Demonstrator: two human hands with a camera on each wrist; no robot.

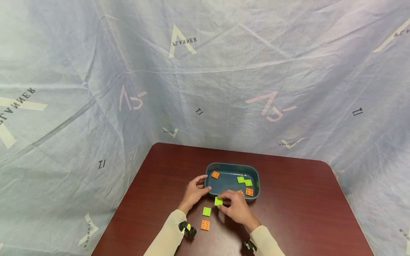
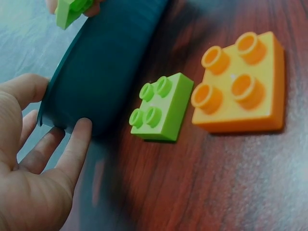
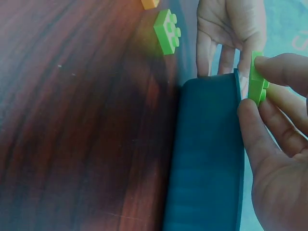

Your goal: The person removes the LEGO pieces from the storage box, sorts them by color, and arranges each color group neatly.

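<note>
My right hand (image 1: 238, 209) pinches a lime-green toy building block (image 1: 219, 201) between thumb and fingers, just outside the near rim of a dark teal tray (image 1: 232, 165). The right wrist view shows that green block (image 3: 256, 79) held on edge beside the tray wall (image 3: 207, 159). At the tray's left end, my left hand (image 1: 193, 192) holds it, with digits on the rim and outer wall. Another green block (image 2: 163, 108) and an orange block (image 2: 243, 82) lie studs up on the table between my arms.
Inside the tray lie an orange block (image 1: 215, 174) at the left, two green blocks (image 1: 241, 179) at the right and orange ones (image 1: 249, 192) near the front right. The reddish-brown table (image 1: 298, 199) meets hanging grey sheets (image 1: 224, 106) behind.
</note>
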